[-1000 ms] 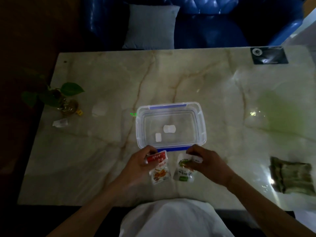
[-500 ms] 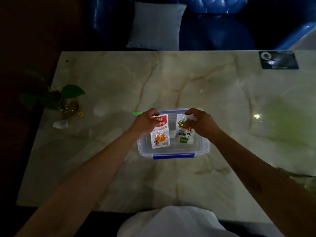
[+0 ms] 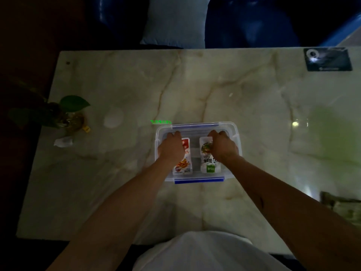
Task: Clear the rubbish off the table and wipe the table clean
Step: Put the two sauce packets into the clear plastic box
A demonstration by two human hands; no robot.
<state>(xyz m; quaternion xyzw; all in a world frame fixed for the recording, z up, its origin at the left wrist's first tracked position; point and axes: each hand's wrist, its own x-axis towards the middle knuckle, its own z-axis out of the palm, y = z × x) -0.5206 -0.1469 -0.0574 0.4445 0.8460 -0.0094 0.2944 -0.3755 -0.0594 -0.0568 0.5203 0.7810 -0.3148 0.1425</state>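
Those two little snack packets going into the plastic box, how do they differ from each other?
The red packet, under the left hand, has a red top band and an orange picture low down; the green packet, under the right hand, has a round green emblem and a green label at its near end. The red one sits in the left half of the clear box, the green one in the right half. Both are small, white, flat pouches lying lengthwise.

Potted plant [image 3: 66,114]: green leaves, amber glass vessel, at the left edge of the tabletop [image 3: 117,173]. Small yellow tag [image 3: 86,128] just beside it. Dark card [image 3: 328,59] with a white ring mark: far right corner. Pale grey cushion [image 3: 173,22]: beyond the far edge, propped on a blue upholstered sofa [image 3: 250,22]. Marble-patterned surface, brown veins, dim light.
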